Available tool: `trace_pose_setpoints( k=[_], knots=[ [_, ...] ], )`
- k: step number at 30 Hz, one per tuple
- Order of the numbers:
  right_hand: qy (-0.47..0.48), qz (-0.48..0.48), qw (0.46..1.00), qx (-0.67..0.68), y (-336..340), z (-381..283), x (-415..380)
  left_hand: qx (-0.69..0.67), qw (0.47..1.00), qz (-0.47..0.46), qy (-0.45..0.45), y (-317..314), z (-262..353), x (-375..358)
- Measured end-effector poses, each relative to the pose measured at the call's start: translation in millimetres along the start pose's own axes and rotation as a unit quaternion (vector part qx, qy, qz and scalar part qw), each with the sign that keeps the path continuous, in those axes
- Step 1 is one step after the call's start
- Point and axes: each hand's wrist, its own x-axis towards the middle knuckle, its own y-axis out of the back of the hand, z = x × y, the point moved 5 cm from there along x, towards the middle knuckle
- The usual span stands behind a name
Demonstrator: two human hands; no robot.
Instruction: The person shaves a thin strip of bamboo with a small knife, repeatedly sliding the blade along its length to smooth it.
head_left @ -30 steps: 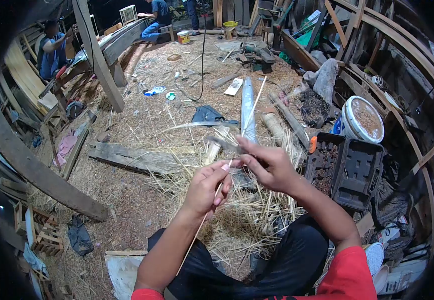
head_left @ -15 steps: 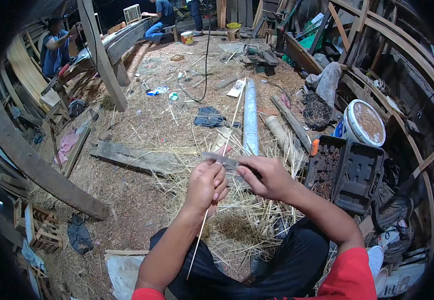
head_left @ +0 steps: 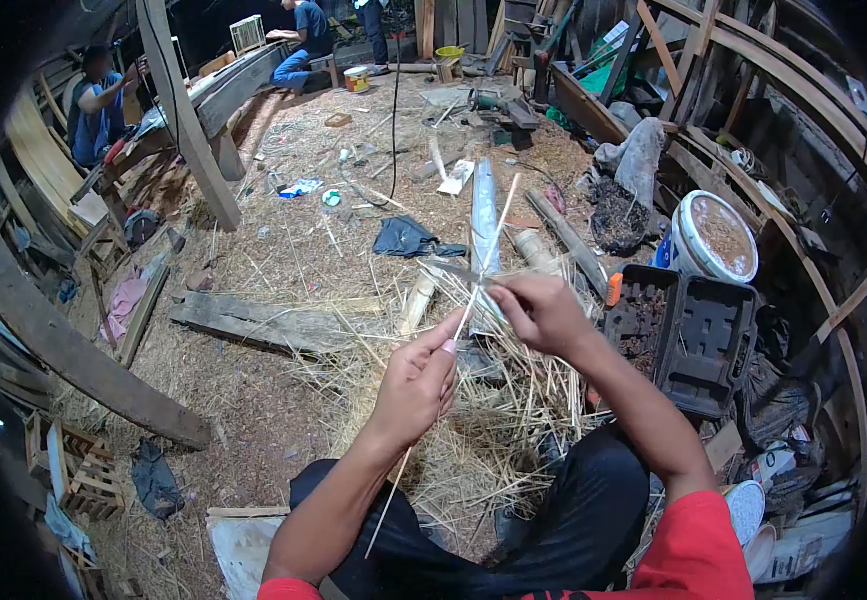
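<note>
My left hand [head_left: 416,388] is closed around a thin bamboo strip [head_left: 501,224], which slants from near my left knee up and away past my fingers. In my right hand [head_left: 546,315] is a knife, its flat metal blade [head_left: 457,271] pointing left across the strip just beyond my left fingertips. The blade appears to touch the strip. Most of the knife's handle is hidden in my fist. Below both hands, between my legs, lies a heap of straw-like shavings [head_left: 474,440].
An open black tool case [head_left: 711,345] and a white bucket [head_left: 689,240] stand at right. A grey pole [head_left: 486,205] and a weathered beam [head_left: 264,322] lie ahead. A wooden post [head_left: 189,120] rises at left. Two people sit by a long bench [head_left: 239,90]; another stands behind.
My right hand and the knife have moved outward along the strip, away from my left hand. My left hand has come slightly lower, and the strip's far end has swung right.
</note>
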Motion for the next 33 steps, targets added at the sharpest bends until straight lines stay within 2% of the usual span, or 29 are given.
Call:
trace_pose_setpoints(
  k=[2, 5, 9, 12, 14, 16, 17, 22, 24, 25, 28, 33],
  knots=[
    [0.007, 0.045, 0.999, 0.004, -0.4, -2.0, -1.9, 0.000, 1.000, -0.011, 0.004, 0.0, 1.2, 1.0],
    [0.050, 0.058, 0.997, -0.009, 2.4, -5.1, -1.2, 0.035, 0.999, -0.012, 0.014, 1.2, 4.9, 1.1],
    [-0.175, 0.004, 0.984, 0.013, 11.6, -4.0, 0.0, 0.045, 0.998, -0.030, 0.013, 3.3, 4.1, -2.2],
    [-0.011, 0.056, 0.998, -0.034, 5.3, -1.2, 2.4, 0.082, 0.996, -0.036, 0.002, 4.1, -0.5, 6.5],
    [0.038, 0.020, 0.999, -0.019, 0.9, -0.8, -0.9, 0.115, 0.992, -0.048, 0.003, 9.9, -1.8, 4.1],
    [0.092, 0.018, 0.995, -0.019, -5.2, -3.9, -1.3, 0.118, 0.990, -0.054, 0.058, 14.8, 4.9, 1.0],
    [0.044, -0.006, 0.998, -0.040, -7.8, -1.5, -7.2, 0.119, 0.988, -0.056, 0.085, 16.2, 6.6, 0.3],
    [0.109, -0.046, 0.983, -0.140, -15.9, -42.2, -13.4, 0.053, 0.997, 0.024, 0.050, 17.4, -3.5, 13.6],
    [0.126, -0.035, 0.987, -0.096, -24.5, -36.0, -13.5, 0.052, 0.996, 0.042, 0.053, 23.7, -9.3, 16.7],
    [0.122, -0.042, 0.986, -0.102, -24.0, -33.6, -14.1, 0.104, 0.993, 0.039, 0.048, 21.8, -7.3, 17.0],
    [0.112, -0.062, 0.986, -0.110, -22.2, -27.7, -13.1, 0.176, 0.983, 0.033, -0.043, 19.9, -7.0, 17.3],
    [0.114, -0.052, 0.989, -0.075, -22.3, -18.2, -11.5, 0.143, 0.988, 0.050, -0.015, 20.1, -11.1, 16.5]
  ],
)
